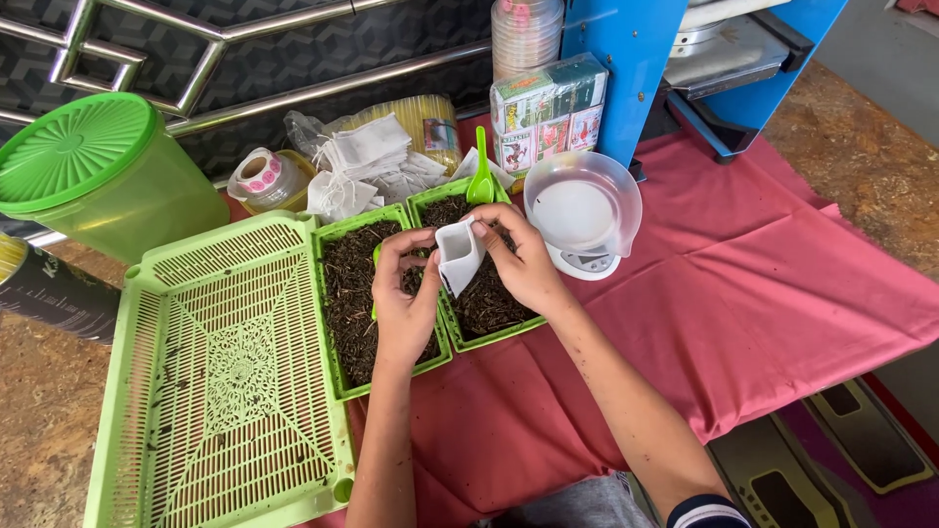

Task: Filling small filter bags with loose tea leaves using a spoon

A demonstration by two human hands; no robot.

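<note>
Both hands' fingers (494, 227) pinching white pouch (457, 254) (open-mouthed)

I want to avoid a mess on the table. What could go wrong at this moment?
1. The left hand and right hand hold the small white bag open above two green trays of dark loose leaves; leaves may fall onto the red cloth.
2. The green scoop stands in the right tray and might tip.
3. The clear bowl sits near the right wrist; it could be bumped.
</note>
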